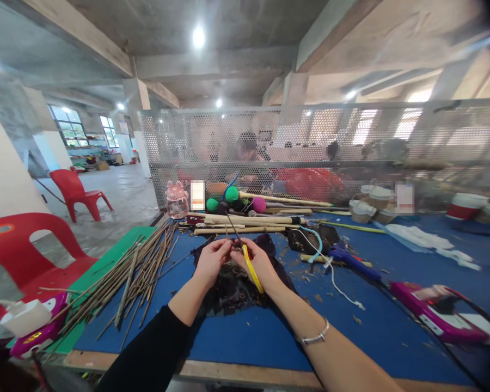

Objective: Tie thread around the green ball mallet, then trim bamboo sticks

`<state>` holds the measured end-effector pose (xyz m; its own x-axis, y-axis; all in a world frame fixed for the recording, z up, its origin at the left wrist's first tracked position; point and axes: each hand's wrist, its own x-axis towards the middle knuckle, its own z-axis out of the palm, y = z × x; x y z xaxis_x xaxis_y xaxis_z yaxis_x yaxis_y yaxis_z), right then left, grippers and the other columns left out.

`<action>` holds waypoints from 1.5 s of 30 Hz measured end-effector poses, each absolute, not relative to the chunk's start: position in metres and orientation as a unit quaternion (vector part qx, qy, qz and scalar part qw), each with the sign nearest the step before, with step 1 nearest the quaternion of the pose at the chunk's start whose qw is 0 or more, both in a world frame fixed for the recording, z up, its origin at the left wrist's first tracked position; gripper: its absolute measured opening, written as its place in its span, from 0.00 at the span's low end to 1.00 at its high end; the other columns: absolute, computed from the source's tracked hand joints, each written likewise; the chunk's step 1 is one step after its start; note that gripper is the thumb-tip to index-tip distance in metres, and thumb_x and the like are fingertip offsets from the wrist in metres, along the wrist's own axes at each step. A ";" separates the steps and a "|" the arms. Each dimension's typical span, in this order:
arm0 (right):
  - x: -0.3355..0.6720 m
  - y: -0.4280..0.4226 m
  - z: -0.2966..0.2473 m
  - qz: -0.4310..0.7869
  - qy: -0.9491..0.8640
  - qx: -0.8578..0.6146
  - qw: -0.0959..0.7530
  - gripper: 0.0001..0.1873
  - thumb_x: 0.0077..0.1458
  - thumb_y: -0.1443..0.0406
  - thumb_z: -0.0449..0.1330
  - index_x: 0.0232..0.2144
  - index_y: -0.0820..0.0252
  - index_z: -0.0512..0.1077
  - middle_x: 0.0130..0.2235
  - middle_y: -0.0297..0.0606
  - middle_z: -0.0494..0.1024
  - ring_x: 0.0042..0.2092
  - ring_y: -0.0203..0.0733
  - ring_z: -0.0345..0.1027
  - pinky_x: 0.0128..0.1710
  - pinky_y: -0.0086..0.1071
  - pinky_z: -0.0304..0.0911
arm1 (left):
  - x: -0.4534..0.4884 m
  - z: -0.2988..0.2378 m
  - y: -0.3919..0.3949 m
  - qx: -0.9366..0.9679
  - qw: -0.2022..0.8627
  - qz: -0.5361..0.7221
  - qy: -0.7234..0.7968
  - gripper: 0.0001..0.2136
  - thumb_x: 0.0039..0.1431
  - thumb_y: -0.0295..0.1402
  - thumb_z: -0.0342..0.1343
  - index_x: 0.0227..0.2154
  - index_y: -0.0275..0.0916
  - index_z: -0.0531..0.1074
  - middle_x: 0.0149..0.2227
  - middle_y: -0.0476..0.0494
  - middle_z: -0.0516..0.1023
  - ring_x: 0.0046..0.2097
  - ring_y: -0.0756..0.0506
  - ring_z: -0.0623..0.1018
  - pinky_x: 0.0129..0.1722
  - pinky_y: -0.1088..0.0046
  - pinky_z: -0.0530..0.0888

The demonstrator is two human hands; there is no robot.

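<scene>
My right hand is closed round a pair of scissors with a yellow handle, its dark blades pointing up and away from me. My left hand pinches something small against the right fingertips. A thin stick-like shape rises just above those fingers, but I cannot make out what is held. Both hands are over a crumpled black cloth or plastic sheet, strewn with small brown scraps. To the left of my left hand lies a loose heap of thin brown sticks.
The blue table ends in a perforated metal screen. Thicker pale sticks, green and pink balls and a pink bottle lie or stand behind my hands. At right are a blue-handled tool and a magenta power strip.
</scene>
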<state>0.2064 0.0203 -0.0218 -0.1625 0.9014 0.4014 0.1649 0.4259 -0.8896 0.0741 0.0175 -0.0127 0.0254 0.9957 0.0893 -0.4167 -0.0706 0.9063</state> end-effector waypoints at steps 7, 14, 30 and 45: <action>0.214 0.017 -0.020 0.293 -0.736 -0.441 0.422 0.25 0.44 0.57 0.61 0.45 0.60 0.64 0.34 0.36 0.73 0.33 0.37 0.66 0.35 0.30 0.63 | 0.069 -0.007 0.016 0.448 0.581 0.548 0.402 0.16 0.34 0.40 0.66 0.25 0.34 0.76 0.22 0.49 0.73 0.22 0.55 0.68 0.21 0.80 0.63; 0.220 0.020 -0.021 0.214 -0.748 -0.470 0.417 0.25 0.43 0.56 0.62 0.44 0.58 0.67 0.36 0.38 0.74 0.34 0.39 0.68 0.34 0.29 0.63 | 0.068 -0.009 0.015 0.466 0.588 0.491 0.442 0.15 0.34 0.41 0.66 0.25 0.36 0.76 0.21 0.49 0.73 0.22 0.53 0.69 0.23 0.78 0.66; 0.225 0.020 -0.016 0.141 -0.780 -0.484 0.371 0.20 0.46 0.53 0.59 0.39 0.57 0.70 0.29 0.35 0.75 0.29 0.38 0.66 0.29 0.27 0.59 | 0.064 -0.008 0.012 0.470 0.571 0.508 0.441 0.16 0.36 0.42 0.65 0.26 0.35 0.75 0.21 0.50 0.73 0.24 0.53 0.68 0.25 0.78 0.65; 0.223 0.019 -0.019 0.133 -0.794 -0.461 0.374 0.19 0.48 0.51 0.58 0.37 0.58 0.70 0.26 0.34 0.73 0.25 0.36 0.63 0.26 0.26 0.56 | 0.064 -0.008 0.011 0.473 0.570 0.523 0.422 0.17 0.36 0.42 0.65 0.27 0.34 0.76 0.20 0.50 0.72 0.22 0.54 0.68 0.24 0.78 0.65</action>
